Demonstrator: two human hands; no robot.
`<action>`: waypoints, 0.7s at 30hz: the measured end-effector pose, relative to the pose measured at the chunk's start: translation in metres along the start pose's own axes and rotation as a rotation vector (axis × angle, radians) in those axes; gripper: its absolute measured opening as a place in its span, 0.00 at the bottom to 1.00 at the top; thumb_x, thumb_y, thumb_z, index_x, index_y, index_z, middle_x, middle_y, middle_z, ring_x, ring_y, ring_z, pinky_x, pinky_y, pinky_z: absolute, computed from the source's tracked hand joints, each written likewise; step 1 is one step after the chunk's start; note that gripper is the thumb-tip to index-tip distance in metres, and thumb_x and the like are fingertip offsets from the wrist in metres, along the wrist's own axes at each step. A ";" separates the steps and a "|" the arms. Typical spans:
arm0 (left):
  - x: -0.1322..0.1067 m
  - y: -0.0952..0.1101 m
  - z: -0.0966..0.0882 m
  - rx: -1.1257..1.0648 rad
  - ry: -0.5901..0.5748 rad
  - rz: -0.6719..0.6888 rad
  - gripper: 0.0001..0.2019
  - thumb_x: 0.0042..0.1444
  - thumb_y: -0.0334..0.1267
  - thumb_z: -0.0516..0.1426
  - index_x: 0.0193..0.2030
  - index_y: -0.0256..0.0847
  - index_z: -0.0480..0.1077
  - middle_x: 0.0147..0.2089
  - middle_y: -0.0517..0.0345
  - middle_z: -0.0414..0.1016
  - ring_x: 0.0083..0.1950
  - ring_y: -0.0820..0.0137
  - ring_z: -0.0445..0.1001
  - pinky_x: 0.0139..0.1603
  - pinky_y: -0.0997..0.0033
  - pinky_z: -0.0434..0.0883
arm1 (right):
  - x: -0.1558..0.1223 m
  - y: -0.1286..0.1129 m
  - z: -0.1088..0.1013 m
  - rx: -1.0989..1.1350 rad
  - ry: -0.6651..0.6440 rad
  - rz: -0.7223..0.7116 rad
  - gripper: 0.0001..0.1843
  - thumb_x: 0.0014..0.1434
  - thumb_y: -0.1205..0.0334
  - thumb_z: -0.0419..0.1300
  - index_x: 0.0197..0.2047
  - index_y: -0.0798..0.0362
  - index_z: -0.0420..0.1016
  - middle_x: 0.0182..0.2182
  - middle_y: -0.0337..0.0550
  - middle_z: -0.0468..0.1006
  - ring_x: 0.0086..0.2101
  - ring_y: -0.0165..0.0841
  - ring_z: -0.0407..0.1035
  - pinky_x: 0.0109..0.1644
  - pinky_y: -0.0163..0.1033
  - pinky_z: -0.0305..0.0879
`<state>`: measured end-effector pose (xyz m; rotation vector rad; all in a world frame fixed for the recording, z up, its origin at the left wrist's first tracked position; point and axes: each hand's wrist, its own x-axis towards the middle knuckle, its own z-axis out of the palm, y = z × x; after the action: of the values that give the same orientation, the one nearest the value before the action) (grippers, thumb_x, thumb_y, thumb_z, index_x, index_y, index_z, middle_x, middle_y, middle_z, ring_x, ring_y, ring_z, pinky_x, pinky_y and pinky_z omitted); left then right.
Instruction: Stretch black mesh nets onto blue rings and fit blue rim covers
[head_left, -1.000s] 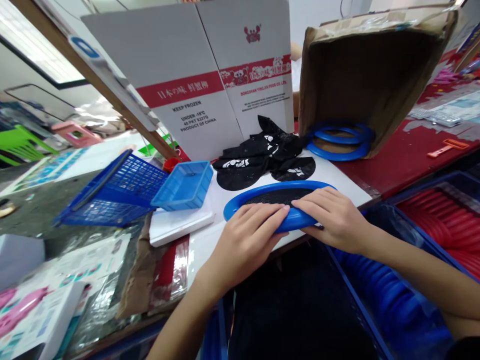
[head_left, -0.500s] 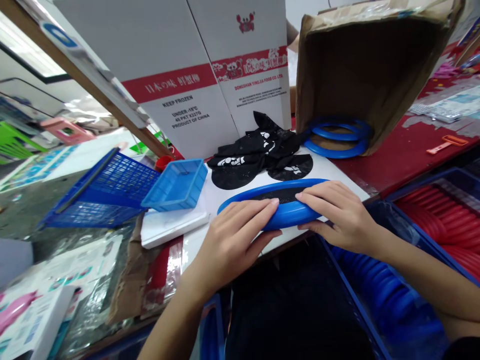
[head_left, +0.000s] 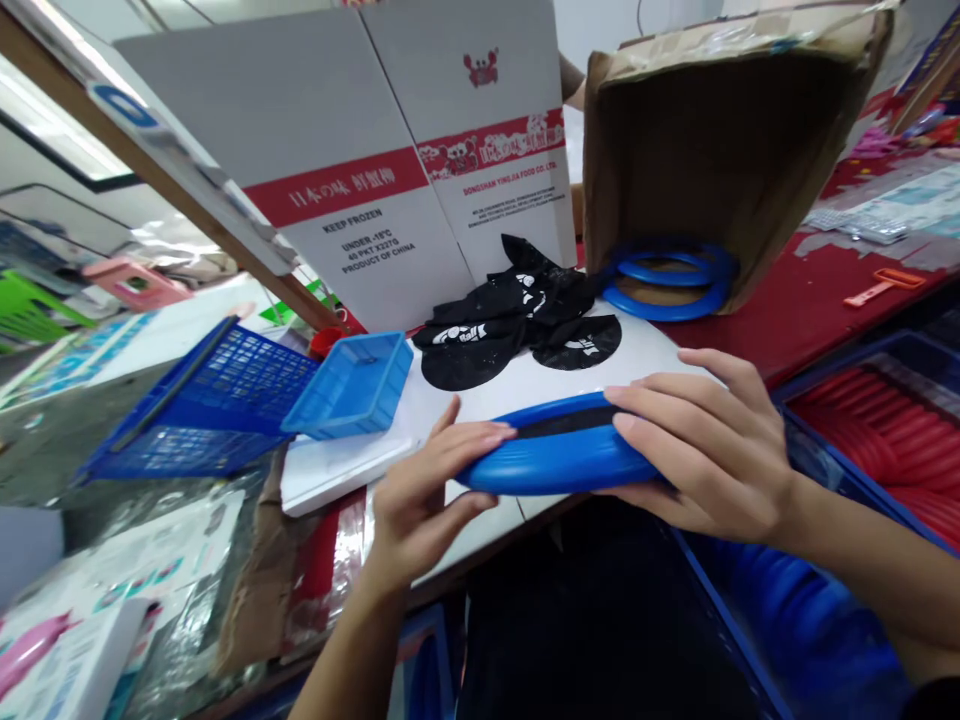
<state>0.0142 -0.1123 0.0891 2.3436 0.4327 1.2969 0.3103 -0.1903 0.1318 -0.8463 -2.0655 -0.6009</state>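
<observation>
A blue ring with a dark mesh sheet across its middle is held over the front of a white board. My left hand grips its left end, thumb below and fingers on top. On the right end, my right hand has its fingers over the rim and its thumb underneath, partly hidden. Beyond the ring lies a heap of black fabric discs with white printing. Two more blue rings lie inside an open cardboard box.
A light blue tray and a blue basket stand at left. A white printed carton rises behind the discs. At right are a crate of red rings, several blue rings below, and an orange-handled tool.
The ring has come nearer to my body and its near edge has turned up. My left hand has shifted to the ring's left end; my right hand's fingers have spread more.
</observation>
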 end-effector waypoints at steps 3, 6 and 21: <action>-0.025 -0.034 -0.014 -0.225 0.150 -0.078 0.19 0.68 0.47 0.64 0.62 0.47 0.79 0.55 0.50 0.86 0.67 0.50 0.78 0.79 0.39 0.61 | -0.005 0.005 -0.008 0.031 0.009 0.044 0.24 0.65 0.54 0.71 0.60 0.51 0.73 0.50 0.53 0.86 0.48 0.49 0.81 0.58 0.59 0.75; -0.031 -0.042 -0.024 -0.265 0.191 -0.141 0.18 0.67 0.46 0.64 0.61 0.46 0.79 0.56 0.47 0.85 0.68 0.49 0.77 0.73 0.44 0.70 | -0.011 0.010 -0.008 0.117 -0.037 0.129 0.23 0.67 0.55 0.68 0.61 0.54 0.72 0.46 0.53 0.86 0.44 0.45 0.82 0.50 0.51 0.80; 0.020 0.050 -0.023 0.399 -0.079 0.116 0.22 0.68 0.37 0.65 0.67 0.43 0.72 0.52 0.48 0.84 0.49 0.60 0.83 0.55 0.58 0.77 | 0.002 0.007 -0.001 0.329 -0.196 0.116 0.26 0.69 0.50 0.67 0.65 0.52 0.72 0.49 0.53 0.84 0.48 0.44 0.81 0.53 0.48 0.80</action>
<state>0.0076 -0.1414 0.1395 2.7758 0.5834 1.2559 0.3150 -0.1856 0.1347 -0.8479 -2.1925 -0.1112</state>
